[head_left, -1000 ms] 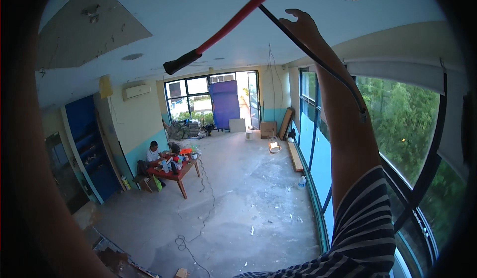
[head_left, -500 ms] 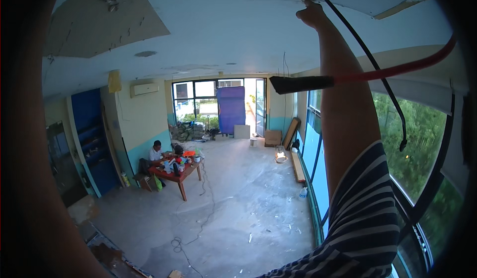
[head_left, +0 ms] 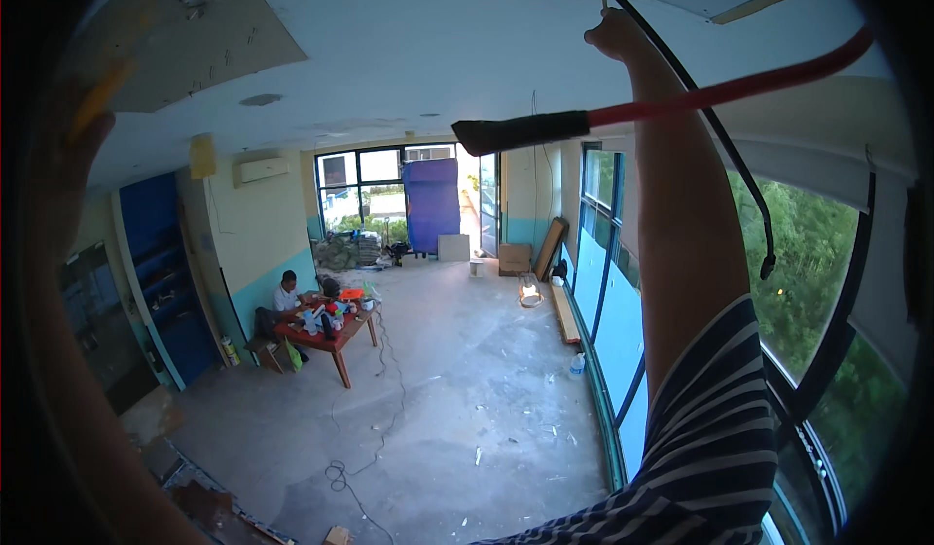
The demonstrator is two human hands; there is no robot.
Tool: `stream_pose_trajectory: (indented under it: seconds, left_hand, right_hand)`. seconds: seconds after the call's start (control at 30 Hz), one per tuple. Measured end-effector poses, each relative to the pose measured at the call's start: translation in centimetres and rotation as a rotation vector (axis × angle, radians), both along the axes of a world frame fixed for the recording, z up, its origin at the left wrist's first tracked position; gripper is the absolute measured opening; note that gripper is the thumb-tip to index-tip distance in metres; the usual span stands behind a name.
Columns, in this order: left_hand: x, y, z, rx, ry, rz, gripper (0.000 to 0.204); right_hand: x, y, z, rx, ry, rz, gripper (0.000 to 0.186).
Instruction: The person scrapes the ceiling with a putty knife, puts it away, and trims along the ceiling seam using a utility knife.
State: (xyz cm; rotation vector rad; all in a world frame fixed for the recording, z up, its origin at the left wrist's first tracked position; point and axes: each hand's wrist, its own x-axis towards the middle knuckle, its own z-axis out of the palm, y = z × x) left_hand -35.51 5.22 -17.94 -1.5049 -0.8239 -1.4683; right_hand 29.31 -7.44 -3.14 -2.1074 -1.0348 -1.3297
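Observation:
My right hand (head_left: pixel 611 34) is raised at the white ceiling (head_left: pixel 389 29), just below a cracked seam. Its fingers are curled, with a thin pale tip sticking up towards the seam; whether this is a finger or a small held piece is unclear. At the dim left rim, my left hand (head_left: pixel 88 146) is up with its fingers around a yellow-orange thing (head_left: pixel 97 102), too blurred to name. A red bar with a black flat end (head_left: pixel 525 134) crosses in front of my right arm. A black cable (head_left: pixel 725 127) hangs beside that arm.
Below, a person (head_left: pixel 286 297) sits at a red-brown table (head_left: pixel 336 343) covered with items. A cord (head_left: pixel 379 448) trails over the floor. A lit lamp (head_left: pixel 529 295) and a bottle (head_left: pixel 577 365) stand near the windows at right. A bare ceiling patch (head_left: pixel 195 39) shows at upper left.
My left hand has come up into view at the left with the yellow-orange thing. My right hand has dropped slightly from the seam. The view has shifted a little.

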Motion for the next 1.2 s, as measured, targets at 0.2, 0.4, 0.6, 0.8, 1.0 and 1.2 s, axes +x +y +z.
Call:
stream_pose_trajectory:
  seconds: [0.2, 0.4, 0.6, 0.8, 1.0, 1.2]
  left_hand:
    - [-0.2, 0.4, -23.2, -0.492, -0.129, 0.013, 0.047]
    - [6.5, 3.9, -51.2, -1.108, -0.515, -0.336, 0.031]
    - [12.1, -2.9, -66.6, -1.793, -0.270, -0.382, 0.046]
    - [18.3, -2.0, -67.7, -1.900, 0.003, -0.422, 0.041]
    - [23.2, 2.7, -56.3, -1.618, 0.042, -0.611, 0.040]
    - [30.2, 8.5, -32.9, -0.627, 0.318, -0.738, 0.033]
  right_hand:
    - [7.0, -0.3, -3.1, 0.009, 0.006, 0.020, 0.034]
    - [7.1, -6.7, -5.3, -0.117, 0.171, -0.064, 0.031]
    - [9.1, -6.8, -7.5, -0.247, 0.109, -0.099, 0.035]
    - [6.0, -8.1, -11.2, -0.354, 0.132, -0.130, 0.038]
    - [2.6, -10.0, -27.5, -0.297, 0.214, 0.338, 0.032]
    - [4.1, -18.2, -60.2, -0.583, 0.908, 0.288, 0.043]
